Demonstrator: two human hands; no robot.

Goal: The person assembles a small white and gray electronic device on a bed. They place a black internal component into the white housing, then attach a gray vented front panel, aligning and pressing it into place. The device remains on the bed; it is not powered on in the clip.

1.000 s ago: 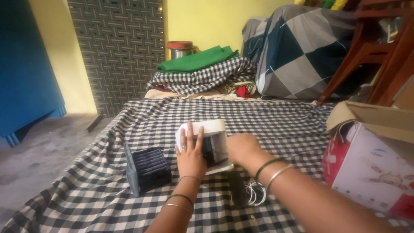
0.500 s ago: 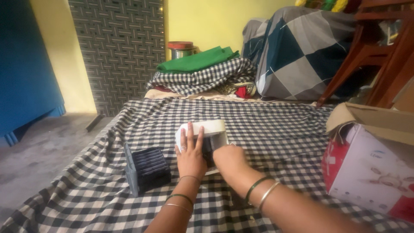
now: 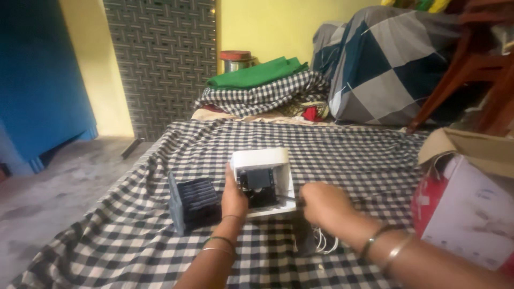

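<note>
The left hand (image 3: 234, 195) steadies a white box (image 3: 263, 179), its dark insides exposed, mid-cloth (image 3: 342, 155) on the bed. The right hand (image 3: 321, 204) is closed just beside the box, apparently pinching wires (image 3: 323, 242). A dark grille (image 3: 194, 202) lies detached at the left; reassembly remains.

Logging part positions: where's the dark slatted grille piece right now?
In the head view, the dark slatted grille piece stands on the checked cloth, left of centre, just left of the left hand steadying the white casing.
</note>
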